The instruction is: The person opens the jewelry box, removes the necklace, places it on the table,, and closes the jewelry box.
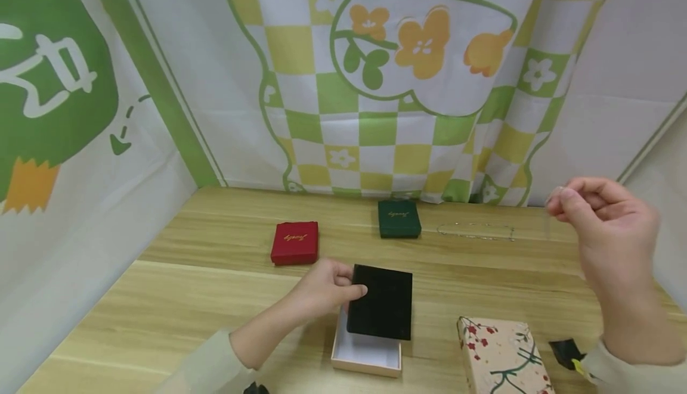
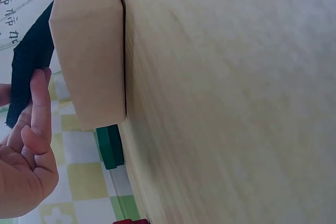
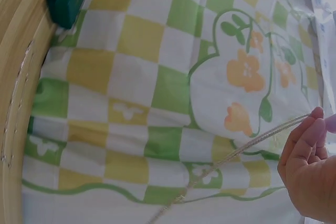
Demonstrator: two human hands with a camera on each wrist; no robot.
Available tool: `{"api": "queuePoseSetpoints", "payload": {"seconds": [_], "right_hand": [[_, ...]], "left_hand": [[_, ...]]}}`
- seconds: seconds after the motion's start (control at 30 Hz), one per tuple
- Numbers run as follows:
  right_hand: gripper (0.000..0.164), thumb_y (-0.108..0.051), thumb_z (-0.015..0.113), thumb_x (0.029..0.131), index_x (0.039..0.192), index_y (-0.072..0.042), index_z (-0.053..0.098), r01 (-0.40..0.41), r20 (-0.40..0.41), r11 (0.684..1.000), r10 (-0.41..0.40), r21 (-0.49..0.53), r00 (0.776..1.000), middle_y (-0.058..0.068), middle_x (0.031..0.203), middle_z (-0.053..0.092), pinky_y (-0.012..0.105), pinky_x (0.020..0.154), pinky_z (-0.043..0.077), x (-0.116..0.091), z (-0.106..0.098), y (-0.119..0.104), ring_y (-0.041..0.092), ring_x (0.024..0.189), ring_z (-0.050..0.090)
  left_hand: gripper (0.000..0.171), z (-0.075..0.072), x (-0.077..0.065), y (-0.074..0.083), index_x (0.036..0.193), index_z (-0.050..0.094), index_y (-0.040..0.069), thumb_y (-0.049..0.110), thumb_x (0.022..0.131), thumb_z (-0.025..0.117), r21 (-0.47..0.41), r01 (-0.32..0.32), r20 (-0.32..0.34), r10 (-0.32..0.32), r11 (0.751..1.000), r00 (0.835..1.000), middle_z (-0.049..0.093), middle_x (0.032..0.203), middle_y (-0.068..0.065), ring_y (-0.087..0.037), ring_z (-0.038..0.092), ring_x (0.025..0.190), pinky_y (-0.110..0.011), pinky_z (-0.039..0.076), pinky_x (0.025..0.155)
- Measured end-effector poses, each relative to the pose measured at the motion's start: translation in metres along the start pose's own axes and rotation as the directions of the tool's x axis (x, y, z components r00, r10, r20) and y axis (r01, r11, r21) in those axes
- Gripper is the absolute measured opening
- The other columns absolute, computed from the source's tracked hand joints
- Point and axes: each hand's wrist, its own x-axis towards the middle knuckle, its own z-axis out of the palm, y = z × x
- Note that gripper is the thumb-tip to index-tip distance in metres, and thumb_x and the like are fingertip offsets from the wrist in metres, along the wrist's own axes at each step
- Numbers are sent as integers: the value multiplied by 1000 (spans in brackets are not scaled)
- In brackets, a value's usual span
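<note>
My left hand (image 1: 324, 289) pinches a thin black jewelry-box pad (image 1: 382, 306) by its left edge, thumb on top. The pad is tilted above an open, shallow box base (image 1: 367, 369) with a white inside, covering its far part. In the left wrist view, fingers support the dark pad (image 2: 32, 61) beside the tan box wall (image 2: 92, 61). Raised at the right, my right hand (image 1: 617, 221) pinches a thin silvery chain between thumb and fingertips. The chain (image 3: 226, 157) hangs down in the right wrist view; in the head view it is barely visible.
A red jewelry box (image 1: 295, 243) and a green jewelry box (image 1: 399, 219) sit farther back. Another fine chain (image 1: 476, 237) lies looped to the green box's right. A floral-patterned box lid (image 1: 504, 355) is at the front right. A printed curtain (image 1: 376, 132) hangs behind the table.
</note>
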Motion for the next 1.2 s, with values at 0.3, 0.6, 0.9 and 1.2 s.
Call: {"api": "queuePoseSetpoints", "payload": {"seconds": [0.3,0.6,0.9,1.2], "right_hand": [[10,-4,66,93,83,-7,67,-92,121,915,151,-393,981,-6,68,69,11,66,52,28,-6,3,5,66,65],[7,-6,61,96,90,-2,62,-1,316,811,229,-585,921,-9,65,69,16,59,52,39,24,20,5,61,63],[18,-13,57,98,99,5,58,-16,290,713,307,-701,906,-13,62,68,18,60,55,47,25,24,3,61,65],[16,-12,57,97,98,4,58,3,329,683,348,-730,878,-11,61,67,20,63,56,46,33,29,5,62,66]], "left_hand": [[35,-3,1,5,65,48,10,17,90,71,34,41,-31,-40,999,999,41,47,4,-9,26,47,-23,20,47],[36,-2,1,4,65,46,11,17,90,71,19,42,-14,-42,999,999,37,47,5,-9,24,47,-23,18,47],[39,-3,-1,1,62,43,11,15,90,70,38,22,-1,-22,999,1000,39,46,4,-9,27,46,-22,20,47],[39,-4,1,0,62,43,11,15,90,70,40,15,3,-15,999,1000,41,46,4,-8,27,46,-23,20,47]]}}
